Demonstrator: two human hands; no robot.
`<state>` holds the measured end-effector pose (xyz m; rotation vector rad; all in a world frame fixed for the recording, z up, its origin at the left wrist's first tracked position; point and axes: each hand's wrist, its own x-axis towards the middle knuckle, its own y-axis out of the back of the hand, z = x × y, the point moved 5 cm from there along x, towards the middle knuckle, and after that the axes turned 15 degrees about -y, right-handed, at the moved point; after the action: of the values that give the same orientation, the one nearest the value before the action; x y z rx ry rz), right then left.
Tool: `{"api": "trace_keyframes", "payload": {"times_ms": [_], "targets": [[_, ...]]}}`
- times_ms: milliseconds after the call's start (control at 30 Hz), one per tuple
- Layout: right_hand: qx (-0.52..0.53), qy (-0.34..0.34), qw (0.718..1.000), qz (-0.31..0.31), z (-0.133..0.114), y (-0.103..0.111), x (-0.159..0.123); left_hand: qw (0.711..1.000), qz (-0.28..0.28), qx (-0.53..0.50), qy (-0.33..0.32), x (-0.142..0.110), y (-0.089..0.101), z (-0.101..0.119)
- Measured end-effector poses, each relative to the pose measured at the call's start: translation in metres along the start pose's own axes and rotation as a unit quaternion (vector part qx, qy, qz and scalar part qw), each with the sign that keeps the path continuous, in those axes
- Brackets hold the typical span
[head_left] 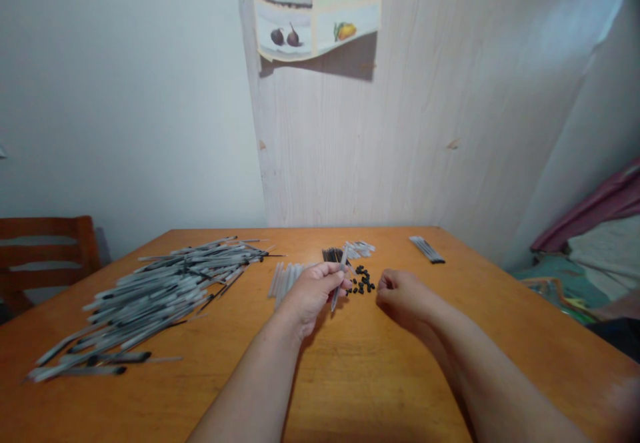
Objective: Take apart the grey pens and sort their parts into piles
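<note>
Over the middle of the table, my left hand [320, 289] is closed on a slim grey pen [340, 279], held tilted, its thin pointed end down towards me. My right hand [395, 293] rests low at the right with its fingers curled together; whatever they may hold is hidden. Between the hands lies a loose scatter of small black end plugs [363, 279]. Clear white pen barrels [284, 279] lie side by side, partly behind my left hand. Beyond it are a row of dark-tipped thin pieces [331, 255] and a cluster of small clear caps [360, 249].
A large heap of grey-white pens [165, 289] spreads over the left of the wooden table [350, 389]. A small bundle of black-ended pens [427, 249] lies at the back right. A wooden chair [45, 249] stands at the left; fruit pictures [315, 9] hang on the wall.
</note>
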<state>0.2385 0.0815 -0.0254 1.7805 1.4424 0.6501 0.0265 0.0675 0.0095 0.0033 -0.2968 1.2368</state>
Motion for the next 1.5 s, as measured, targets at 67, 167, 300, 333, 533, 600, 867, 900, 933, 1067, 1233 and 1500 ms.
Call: {"api": "trace_keyframes", "payload": {"times_ms": [67,167,300,333,533,600,867,900,933,1067,1233,1500], "targets": [[0.029,0.005,1.000,0.005,-0.004,0.007,0.000,1.000,0.000,0.000,0.002,0.000,-0.001,-0.001],[0.119,0.028,0.992,-0.006,-0.011,0.017,-0.003,1.000,-0.007,0.000,0.007,-0.001,-0.004,-0.004],[0.275,0.033,0.960,-0.040,-0.020,0.029,-0.014,0.999,-0.026,0.005,0.017,-0.003,-0.009,-0.006],[0.304,0.034,0.951,-0.047,-0.023,0.032,-0.017,0.999,-0.030,0.002,0.019,-0.004,-0.010,-0.007],[0.445,0.034,0.891,-0.085,-0.033,0.045,-0.030,0.998,-0.053,-0.016,0.030,-0.009,-0.016,-0.010],[0.471,0.027,0.878,-0.084,-0.034,0.048,-0.032,0.997,-0.062,-0.015,0.042,-0.010,-0.018,-0.012],[0.479,0.024,0.872,-0.094,-0.035,0.050,-0.035,0.993,-0.105,-0.004,0.047,-0.014,-0.024,-0.011],[0.474,0.027,0.875,-0.096,-0.035,0.050,-0.034,0.993,-0.105,-0.002,0.047,-0.014,-0.025,-0.011],[0.466,0.031,0.879,-0.098,-0.035,0.049,-0.034,0.993,-0.106,0.001,0.049,-0.014,-0.025,-0.011],[0.429,0.047,0.896,-0.103,-0.037,0.044,-0.034,0.992,-0.112,-0.001,0.057,-0.014,-0.024,-0.015],[0.421,0.048,0.900,-0.104,-0.039,0.043,-0.035,0.992,-0.112,-0.006,0.059,-0.013,-0.024,-0.017],[0.416,0.049,0.902,-0.103,-0.042,0.044,-0.037,0.992,-0.111,0.007,0.056,-0.014,-0.025,-0.013]]}}
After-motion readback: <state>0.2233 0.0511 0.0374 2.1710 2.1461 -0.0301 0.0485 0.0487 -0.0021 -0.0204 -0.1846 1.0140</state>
